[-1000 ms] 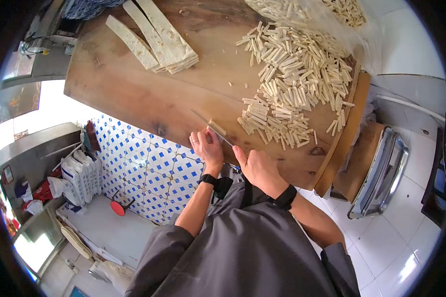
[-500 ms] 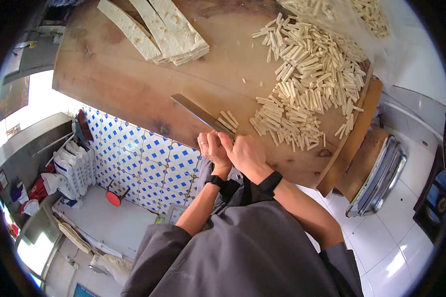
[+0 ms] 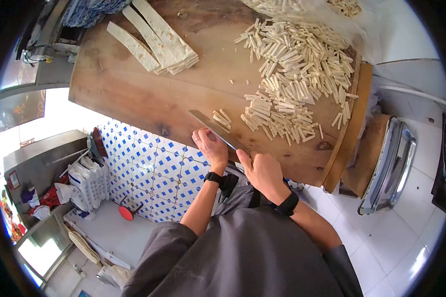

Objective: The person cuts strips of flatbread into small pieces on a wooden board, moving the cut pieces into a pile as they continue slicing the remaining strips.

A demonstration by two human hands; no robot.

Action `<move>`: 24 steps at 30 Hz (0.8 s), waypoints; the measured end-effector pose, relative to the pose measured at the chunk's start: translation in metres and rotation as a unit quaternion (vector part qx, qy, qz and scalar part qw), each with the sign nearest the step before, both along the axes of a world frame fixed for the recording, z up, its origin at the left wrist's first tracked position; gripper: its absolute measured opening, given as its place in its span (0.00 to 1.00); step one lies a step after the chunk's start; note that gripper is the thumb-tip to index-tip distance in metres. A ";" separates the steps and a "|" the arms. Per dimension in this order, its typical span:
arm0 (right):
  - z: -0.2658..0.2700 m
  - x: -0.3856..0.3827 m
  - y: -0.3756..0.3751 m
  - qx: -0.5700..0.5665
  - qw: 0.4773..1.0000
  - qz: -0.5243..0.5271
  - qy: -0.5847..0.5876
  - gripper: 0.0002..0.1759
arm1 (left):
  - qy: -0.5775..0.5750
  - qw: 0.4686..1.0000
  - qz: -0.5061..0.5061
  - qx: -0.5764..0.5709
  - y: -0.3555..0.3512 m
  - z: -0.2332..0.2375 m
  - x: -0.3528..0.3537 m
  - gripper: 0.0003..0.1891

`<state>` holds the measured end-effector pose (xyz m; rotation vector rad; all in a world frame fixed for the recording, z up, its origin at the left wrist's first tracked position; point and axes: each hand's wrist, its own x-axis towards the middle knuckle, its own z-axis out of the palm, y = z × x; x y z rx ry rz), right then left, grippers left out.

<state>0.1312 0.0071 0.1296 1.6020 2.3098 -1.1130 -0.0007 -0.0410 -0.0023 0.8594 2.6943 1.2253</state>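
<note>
My right hand [image 3: 264, 172] is closed round the handle of a knife [image 3: 214, 128], with its thumb forward along the handle. The long blade points up and left along the board's near edge. My left hand [image 3: 211, 147] is beside the blade on its near side, fingers curled; whatever they may hold is hidden. A few cut flatbread strips [image 3: 222, 120] lie just beyond the blade. To the right a large heap of short cut strips [image 3: 302, 74] spreads over the wooden board [image 3: 134, 94]. Farther off lie long stacked flatbread pieces [image 3: 168, 44].
Clear plastic [image 3: 344, 24] covers part of the heap at the far right. A raised wooden edge [image 3: 349, 138] bounds the board on the right. Below left are a blue-and-white tiled surface [image 3: 143, 163], a red round stool [image 3: 126, 213] and packed white bags [image 3: 89, 180].
My right hand has moved right and down, apart from my left, with the knife. The whole view has shifted a little; the heap and long pieces look unchanged.
</note>
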 end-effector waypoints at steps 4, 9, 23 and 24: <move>-0.008 0.010 -0.010 0.014 1.000 0.019 0.000 0.43 | 0.018 1.000 -0.008 0.019 0.000 0.007 0.004 0.09; -0.003 0.009 -0.005 -0.001 0.999 0.035 -0.017 0.43 | 0.001 1.000 -0.015 0.003 -0.006 0.003 0.003 0.08; 0.000 -0.020 0.022 -0.089 0.992 0.052 -0.078 0.48 | 0.091 0.995 -0.010 0.028 -0.006 0.000 0.001 0.09; -0.002 -0.026 0.024 -0.093 0.991 0.053 -0.084 0.48 | 0.101 0.994 -0.009 0.040 -0.006 -0.001 0.000 0.10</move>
